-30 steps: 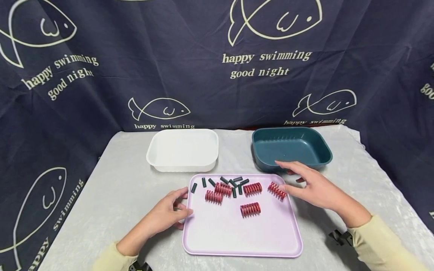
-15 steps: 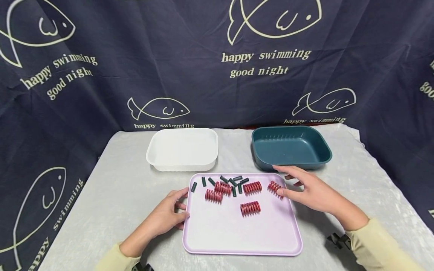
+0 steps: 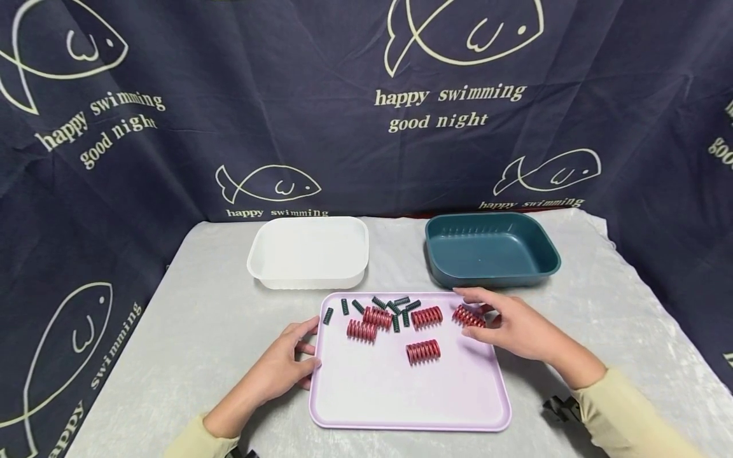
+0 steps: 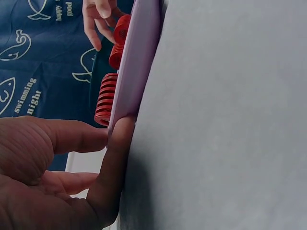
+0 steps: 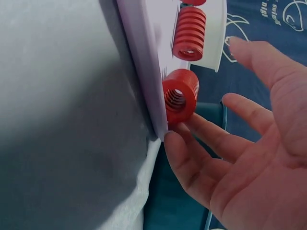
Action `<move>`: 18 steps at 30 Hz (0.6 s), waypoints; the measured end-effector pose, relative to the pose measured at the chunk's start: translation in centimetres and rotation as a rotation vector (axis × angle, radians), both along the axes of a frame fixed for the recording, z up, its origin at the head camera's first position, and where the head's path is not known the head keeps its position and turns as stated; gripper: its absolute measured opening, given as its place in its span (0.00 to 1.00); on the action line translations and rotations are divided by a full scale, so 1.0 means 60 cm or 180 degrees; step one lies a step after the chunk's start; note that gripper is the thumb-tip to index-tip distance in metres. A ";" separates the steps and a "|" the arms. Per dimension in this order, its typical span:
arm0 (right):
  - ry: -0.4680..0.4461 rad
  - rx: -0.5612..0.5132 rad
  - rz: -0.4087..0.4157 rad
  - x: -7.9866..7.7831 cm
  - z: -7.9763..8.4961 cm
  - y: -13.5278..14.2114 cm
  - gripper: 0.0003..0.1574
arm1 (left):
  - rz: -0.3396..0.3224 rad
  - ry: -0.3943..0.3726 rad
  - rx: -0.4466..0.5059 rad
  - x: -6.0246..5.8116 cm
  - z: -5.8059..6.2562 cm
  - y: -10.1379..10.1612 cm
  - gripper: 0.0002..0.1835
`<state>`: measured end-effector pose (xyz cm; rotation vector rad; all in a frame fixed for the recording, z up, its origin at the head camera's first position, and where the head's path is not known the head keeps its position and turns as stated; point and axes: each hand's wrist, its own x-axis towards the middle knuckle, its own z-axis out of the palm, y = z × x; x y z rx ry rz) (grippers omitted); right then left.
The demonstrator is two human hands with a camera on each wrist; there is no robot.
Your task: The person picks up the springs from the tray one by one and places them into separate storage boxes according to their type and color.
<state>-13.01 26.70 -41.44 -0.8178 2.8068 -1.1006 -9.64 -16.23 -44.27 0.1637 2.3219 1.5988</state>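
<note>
My left hand (image 3: 284, 359) holds the left edge of the lilac tray (image 3: 401, 397). In the left wrist view its fingertips meet at the rim. At the tray's right edge, my right hand (image 3: 515, 321) spreads around a red coil spring (image 3: 468, 316). The right wrist view shows fingertips behind and below that red spring (image 5: 181, 96), with the thumb held apart from it. Other red springs lie on the tray, one near its middle (image 3: 423, 352). Several small dark green springs (image 3: 395, 323) cluster at its back, and a few lie toward its back left corner.
A white basin (image 3: 309, 283) stands behind the tray on the left. To its right is a dark teal basin (image 3: 492, 280), close behind my right hand. A pale cloth covers the table (image 3: 172, 356), and a dark blue fish-print curtain (image 3: 343, 127) hangs behind.
My right hand has moved left and slightly inward, its fingers now around the right-hand red spring. My left thumb has drawn back slightly to the tray's rim.
</note>
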 end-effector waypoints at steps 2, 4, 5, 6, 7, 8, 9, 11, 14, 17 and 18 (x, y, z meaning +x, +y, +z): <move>0.0056 0.0108 -0.0040 0.001 -0.002 -0.004 0.41 | 0.0008 0.0002 0.0005 0.000 -0.002 0.000 0.40; 0.0110 0.0272 -0.0125 0.003 -0.003 -0.010 0.41 | 0.0021 0.0002 0.0010 0.001 -0.003 0.000 0.40; 0.0138 0.0368 -0.0174 0.004 -0.003 -0.013 0.41 | 0.0029 0.0005 0.0008 0.001 -0.003 0.001 0.40; 0.0178 0.0462 -0.0218 0.006 -0.003 -0.017 0.40 | 0.0037 0.0004 0.0008 0.001 -0.003 0.001 0.40; 0.0218 0.0554 -0.0269 0.007 -0.002 -0.020 0.40 | 0.0043 0.0008 0.0003 0.001 -0.004 0.001 0.40; 0.0267 0.0650 -0.0323 0.009 -0.001 -0.024 0.40 | 0.0047 0.0015 0.0000 0.001 -0.004 0.001 0.40; 0.0316 0.0731 -0.0368 0.011 0.000 -0.027 0.40 | 0.0051 0.0022 -0.0004 0.001 -0.004 0.002 0.40; 0.0374 0.0845 -0.0443 0.014 0.001 -0.032 0.39 | 0.0054 0.0039 -0.0013 0.001 -0.004 0.002 0.40; 0.0378 0.0935 -0.0533 0.015 0.002 -0.037 0.39 | 0.0050 0.0062 -0.0027 0.002 -0.005 0.002 0.40; 0.0356 0.0966 -0.0570 0.014 0.003 -0.039 0.38 | 0.0053 0.0073 -0.0038 0.003 -0.004 0.001 0.40; 0.0356 0.0973 -0.0574 0.014 0.002 -0.040 0.37 | 0.0053 0.0075 -0.0042 0.003 -0.004 0.001 0.40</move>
